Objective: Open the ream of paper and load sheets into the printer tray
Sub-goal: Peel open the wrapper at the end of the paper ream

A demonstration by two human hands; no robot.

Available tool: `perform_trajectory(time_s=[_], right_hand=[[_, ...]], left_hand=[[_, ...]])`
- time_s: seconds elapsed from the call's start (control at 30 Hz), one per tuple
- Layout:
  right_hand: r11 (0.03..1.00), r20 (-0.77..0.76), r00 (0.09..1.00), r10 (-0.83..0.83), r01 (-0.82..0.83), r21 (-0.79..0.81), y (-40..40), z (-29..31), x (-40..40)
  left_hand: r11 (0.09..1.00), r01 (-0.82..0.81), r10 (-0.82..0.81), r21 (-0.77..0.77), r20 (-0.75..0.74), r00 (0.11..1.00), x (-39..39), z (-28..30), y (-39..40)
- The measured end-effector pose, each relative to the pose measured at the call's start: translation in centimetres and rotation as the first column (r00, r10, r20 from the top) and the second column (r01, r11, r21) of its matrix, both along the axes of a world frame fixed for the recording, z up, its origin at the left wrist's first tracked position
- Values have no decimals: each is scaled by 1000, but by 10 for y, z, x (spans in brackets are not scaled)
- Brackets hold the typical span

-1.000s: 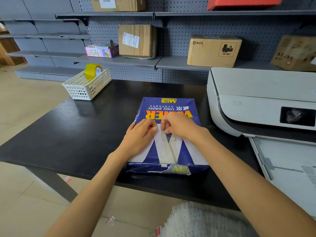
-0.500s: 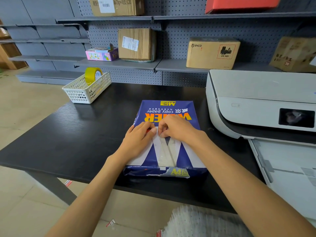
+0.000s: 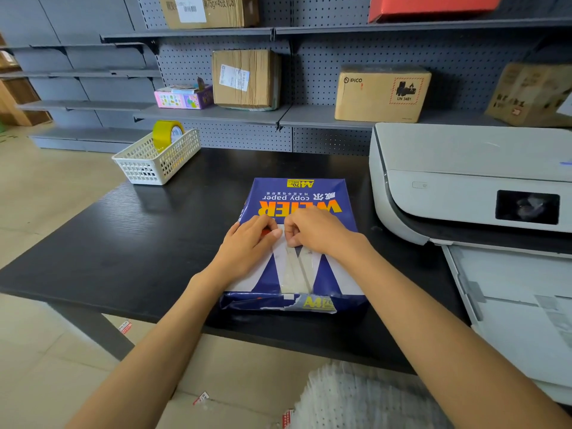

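On your black table (image 3: 123, 243): a white basket (image 3: 156, 159) holding a yellow tape roll (image 3: 167, 136). On your shelves (image 3: 216, 114): cardboard boxes (image 3: 382, 92) (one marked PICO), a pink box (image 3: 182, 99), a red box (image 3: 430, 6) up top.

One ream of paper (image 3: 297, 243) is seen on one black table (image 3: 139, 243). Two hands are counted on it, the left hand (image 3: 247, 246) and the right hand (image 3: 315, 230). One white printer (image 3: 464, 181) with one paper tray (image 3: 510, 305) is counted at the right. One white basket (image 3: 154, 159) is seen, with one yellow tape roll (image 3: 167, 136) in it. Four brown cardboard boxes, one red box (image 3: 430, 6) and one pink box (image 3: 182, 97) are counted on the shelves.
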State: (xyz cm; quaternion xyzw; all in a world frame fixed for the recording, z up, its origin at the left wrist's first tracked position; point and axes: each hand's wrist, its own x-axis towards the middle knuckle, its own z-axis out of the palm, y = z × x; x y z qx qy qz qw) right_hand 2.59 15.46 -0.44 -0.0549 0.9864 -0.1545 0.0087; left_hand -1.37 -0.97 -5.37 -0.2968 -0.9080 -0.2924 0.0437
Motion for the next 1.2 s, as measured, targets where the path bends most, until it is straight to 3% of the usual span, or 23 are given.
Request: perform_trajectory(time_s=[0.23,1.2], right_hand=[[999,28,1000,-4,5,-47,3,1,10],[993,-15,999,-30,32,113,-5,9,57]], left_hand=[[998,31,-30,-45,24,999,0,2,-3],[992,-35,39,-118,30,999,10,13,8]])
